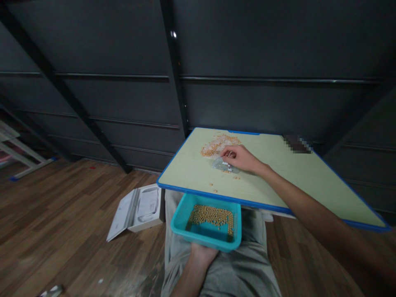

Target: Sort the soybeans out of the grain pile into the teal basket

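My left hand is under the near side of a turquoise plastic basin, gripping it above my lap; most of its fingers are hidden beneath. Round tan beans, apparently soybeans, cover part of the basin's floor. On the small table, my right hand is closed, thumb and fingers pinching a flat, clear plastic piece whose exact kind I cannot make out. Just beyond it lies a pile of beans mixed with whitish grains. A few loose beans rest nearer the front edge.
The pale table has a blue rim, its front edge partly over the basin. A blurred dark object sits at its far right corner. On the wooden floor stands an open white box. A dark panelled wall rises behind.
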`<state>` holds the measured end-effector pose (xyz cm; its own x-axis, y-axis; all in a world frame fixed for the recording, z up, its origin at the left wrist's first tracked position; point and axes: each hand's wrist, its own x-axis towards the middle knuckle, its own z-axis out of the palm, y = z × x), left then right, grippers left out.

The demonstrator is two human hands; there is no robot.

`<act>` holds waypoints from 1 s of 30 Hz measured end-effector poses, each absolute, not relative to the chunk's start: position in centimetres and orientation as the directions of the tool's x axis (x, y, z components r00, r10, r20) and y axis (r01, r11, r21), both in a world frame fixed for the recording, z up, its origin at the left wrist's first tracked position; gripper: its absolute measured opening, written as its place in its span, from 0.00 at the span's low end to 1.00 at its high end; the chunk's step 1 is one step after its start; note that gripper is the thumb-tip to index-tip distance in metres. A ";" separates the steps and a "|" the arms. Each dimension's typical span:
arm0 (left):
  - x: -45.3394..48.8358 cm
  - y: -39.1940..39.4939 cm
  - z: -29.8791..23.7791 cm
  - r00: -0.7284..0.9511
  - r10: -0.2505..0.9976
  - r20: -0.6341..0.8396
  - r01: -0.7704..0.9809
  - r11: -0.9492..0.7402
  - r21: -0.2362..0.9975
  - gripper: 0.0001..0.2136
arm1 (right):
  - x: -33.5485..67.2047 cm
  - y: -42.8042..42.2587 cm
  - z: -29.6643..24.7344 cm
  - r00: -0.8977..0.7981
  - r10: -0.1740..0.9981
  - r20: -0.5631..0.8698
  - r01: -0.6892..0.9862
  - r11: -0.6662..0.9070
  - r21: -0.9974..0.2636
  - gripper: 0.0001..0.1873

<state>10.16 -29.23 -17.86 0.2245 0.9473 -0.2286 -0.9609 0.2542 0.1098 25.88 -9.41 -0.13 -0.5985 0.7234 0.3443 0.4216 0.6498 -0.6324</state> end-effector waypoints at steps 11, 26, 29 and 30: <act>10.1 -29.2 -18.4 0.232 0.952 -0.198 -0.964 0.252 0.083 0.21 | 25.6 -9.5 -0.4 -0.608 0.715 0.344 0.414 0.655 -0.632 0.08; 10.1 -29.4 -17.6 0.231 0.955 -0.185 -0.961 0.254 0.107 0.19 | 25.0 -10.4 -0.2 -0.653 0.691 0.309 0.379 0.652 -0.656 0.07; 10.1 -29.4 -17.8 0.257 0.956 -0.140 -0.955 0.273 0.113 0.18 | 24.7 -10.7 -0.2 -0.665 0.683 0.302 0.368 0.652 -0.663 0.08; 10.1 -29.4 -17.9 0.262 0.956 -0.132 -0.954 0.278 0.115 0.18 | 24.6 -10.8 -0.2 -0.667 0.681 0.301 0.362 0.650 -0.668 0.08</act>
